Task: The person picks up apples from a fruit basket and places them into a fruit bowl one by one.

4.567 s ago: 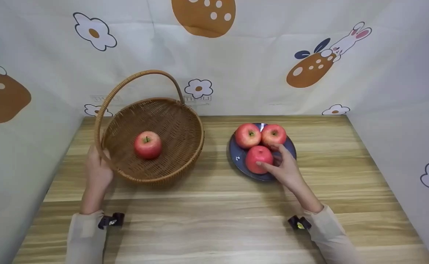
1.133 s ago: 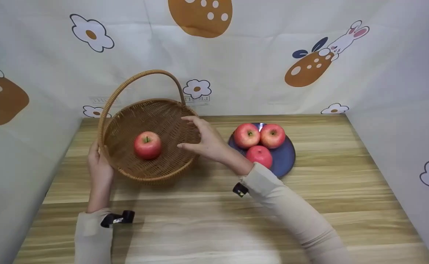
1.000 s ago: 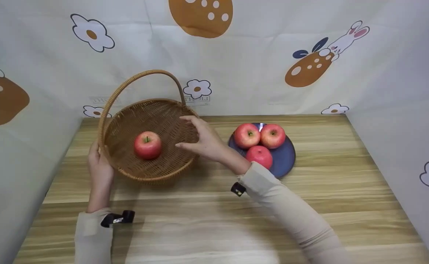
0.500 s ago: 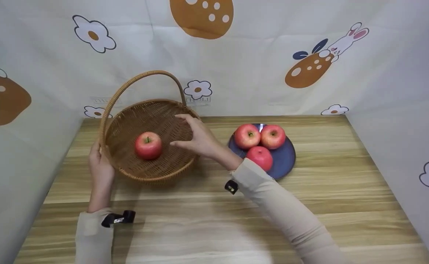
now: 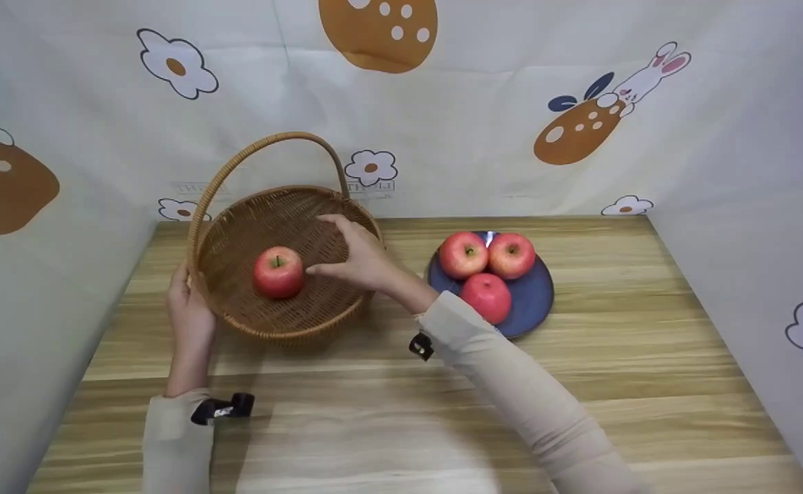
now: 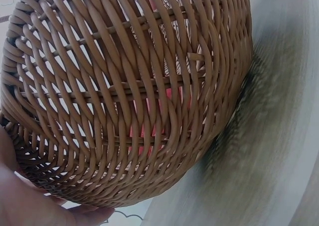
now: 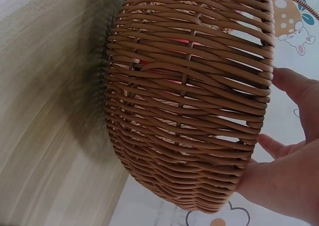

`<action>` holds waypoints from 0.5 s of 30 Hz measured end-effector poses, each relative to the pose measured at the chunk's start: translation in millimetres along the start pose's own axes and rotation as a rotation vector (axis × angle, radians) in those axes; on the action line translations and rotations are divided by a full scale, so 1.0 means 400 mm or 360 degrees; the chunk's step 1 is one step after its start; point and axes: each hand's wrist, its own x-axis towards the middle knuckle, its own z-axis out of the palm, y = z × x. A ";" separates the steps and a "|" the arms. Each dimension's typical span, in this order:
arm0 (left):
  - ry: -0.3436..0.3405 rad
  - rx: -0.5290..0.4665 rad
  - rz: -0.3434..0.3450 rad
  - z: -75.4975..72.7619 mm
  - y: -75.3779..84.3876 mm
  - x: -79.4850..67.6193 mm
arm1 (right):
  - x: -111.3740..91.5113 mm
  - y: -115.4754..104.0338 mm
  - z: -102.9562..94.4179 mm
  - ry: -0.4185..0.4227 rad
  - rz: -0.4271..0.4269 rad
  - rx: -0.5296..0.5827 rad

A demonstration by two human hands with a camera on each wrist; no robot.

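Observation:
A wicker basket [image 5: 319,288] with a tall arched handle stands on the left of the table, one red apple [image 5: 278,272] lying inside. My left hand [image 5: 191,312] grips the basket's left side at the rim. In the left wrist view its fingers pass behind the woven wall, partly hidden. My right hand [image 5: 363,261] reaches over the basket's right rim, thumb and fingers spread apart, holding nothing. Its thumb tip is close to the apple; touching or not, I cannot tell. Through the weave, both wrist views show bits of red.
A dark blue plate [image 5: 535,305] on the right bears 3 red apples: one back left [image 5: 463,254], one back right [image 5: 511,255], one in front [image 5: 485,298]. The right sleeve [image 5: 504,384] passes just before the plate. A patterned cloth [image 5: 456,137] hangs behind and beside the wooden table [image 5: 346,425].
My right hand has left the front apple on the plate and moved left over the basket, creeping closer to the apple inside. The left hand stays at the basket; the apples have not moved.

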 end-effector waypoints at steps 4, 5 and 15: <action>0.0012 0.0000 0.0002 0.001 -0.001 0.000 | 0.012 0.003 0.006 -0.0030 0.0002 0.0007; 0.0012 -0.0014 -0.0005 0.001 0.000 0.000 | 0.015 0.003 0.007 -0.0037 0.0006 0.0008; 0.0000 0.0043 0.0011 -0.002 0.007 -0.001 | 0.044 0.008 0.031 -0.0091 0.0028 0.0008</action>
